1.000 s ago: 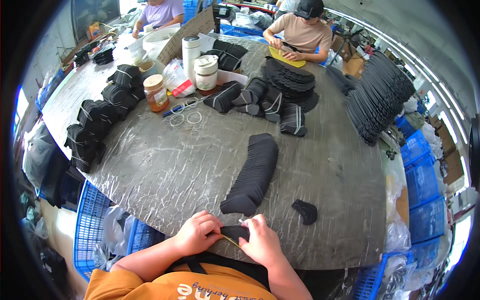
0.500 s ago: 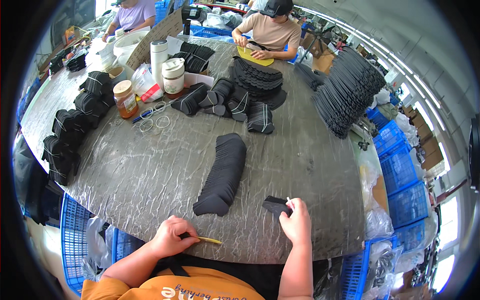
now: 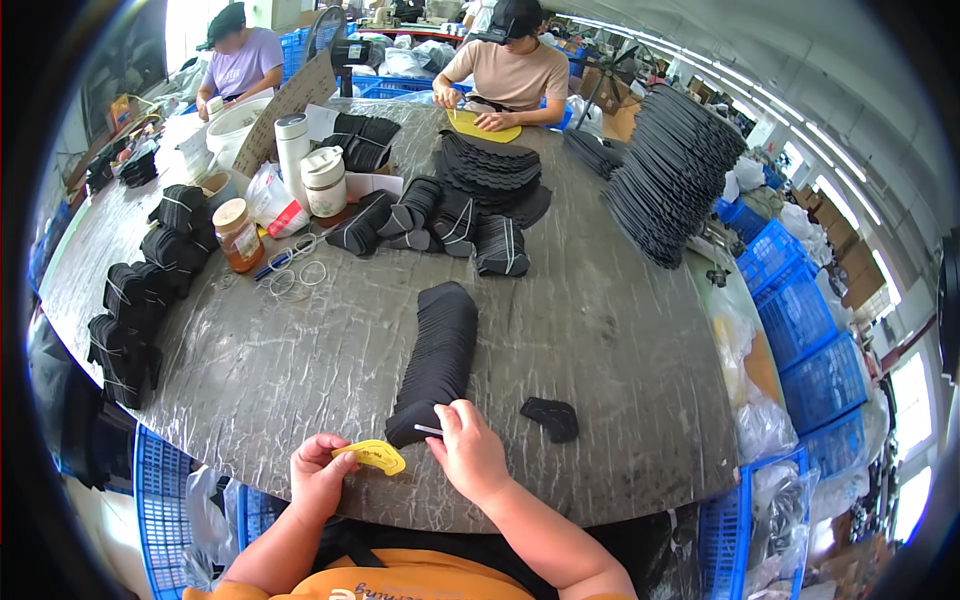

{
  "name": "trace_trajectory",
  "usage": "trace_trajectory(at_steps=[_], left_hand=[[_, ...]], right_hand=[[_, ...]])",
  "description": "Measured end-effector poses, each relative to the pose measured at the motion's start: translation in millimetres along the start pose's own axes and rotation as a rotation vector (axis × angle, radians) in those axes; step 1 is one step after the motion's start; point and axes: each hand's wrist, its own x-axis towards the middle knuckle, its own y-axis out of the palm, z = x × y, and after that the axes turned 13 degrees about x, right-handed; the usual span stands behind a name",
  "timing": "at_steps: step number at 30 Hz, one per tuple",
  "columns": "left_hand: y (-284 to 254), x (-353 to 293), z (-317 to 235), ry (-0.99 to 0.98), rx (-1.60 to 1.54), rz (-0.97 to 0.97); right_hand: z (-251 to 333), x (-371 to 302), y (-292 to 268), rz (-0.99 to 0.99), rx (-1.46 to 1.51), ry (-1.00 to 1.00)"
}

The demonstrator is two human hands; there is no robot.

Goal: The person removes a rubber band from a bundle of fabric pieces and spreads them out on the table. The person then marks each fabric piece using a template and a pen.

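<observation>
Between the fingers of my left hand (image 3: 320, 474) is a curved yellow template (image 3: 387, 462), held flat just above the near table edge. My right hand (image 3: 472, 455) pinches a thin white marking stick (image 3: 428, 430) and reaches to the near end of a long fanned stack of black curved pieces (image 3: 438, 345). Whether its fingertips touch the top piece I cannot tell. Right of that hand, a small pile of the same black pieces (image 3: 550, 417) lies by itself on the table.
The grey table (image 3: 620, 340) carries tied black bundles (image 3: 500, 245), a honey-coloured jar (image 3: 238, 236), a white flask (image 3: 293, 150), a lidded cup (image 3: 324, 182), and loose rubber bands (image 3: 300, 275). A tall black stack (image 3: 670, 175) stands right. Across sits a co-worker (image 3: 510, 75). Blue crates (image 3: 820, 375) flank the table.
My right hand has moved left, from the small black pile to the long stack's near end. My left hand has turned the yellow template from edge-on to face-up. The view has shifted slightly.
</observation>
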Motion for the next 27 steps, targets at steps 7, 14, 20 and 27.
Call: trace_trajectory(at_steps=[7,14,20,27], left_hand=[[6,5,-3,-0.086,0.039,-0.062],[38,7,-30,-0.004,0.867,0.1],[49,9,-42,0.556,1.251,0.296],[41,9,-36,0.564,1.252,0.434]], right_hand=[[33,-34,-19,0.067,-0.029,0.183],[16,-60,-22,0.054,0.135,0.006],[10,-60,-18,0.048,0.214,0.072],[8,-59,-18,0.025,0.249,0.004]])
